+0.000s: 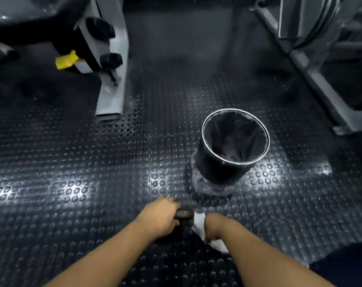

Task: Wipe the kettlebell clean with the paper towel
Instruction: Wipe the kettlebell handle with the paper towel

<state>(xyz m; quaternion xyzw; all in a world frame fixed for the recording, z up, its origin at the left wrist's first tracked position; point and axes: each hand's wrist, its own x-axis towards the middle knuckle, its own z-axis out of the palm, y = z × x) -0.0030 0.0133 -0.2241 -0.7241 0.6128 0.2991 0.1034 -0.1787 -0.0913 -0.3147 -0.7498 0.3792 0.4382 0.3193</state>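
Mid-wipe: left hand (158, 218), fingers clenched round kettlebell (183, 215) handle, steadying; right hand (214, 225) grasps towel (198, 221) against kettlebell's right side; next, probably work towel round the other faces.

The left forearm (105, 251) and right forearm (258, 251) are bare from the picture's lower edge to the wrists. The left hand (159, 218) and right hand (214, 226) are bare too. The lower right corner shows dark navy cloth (345, 264); which garment it is cannot be told.
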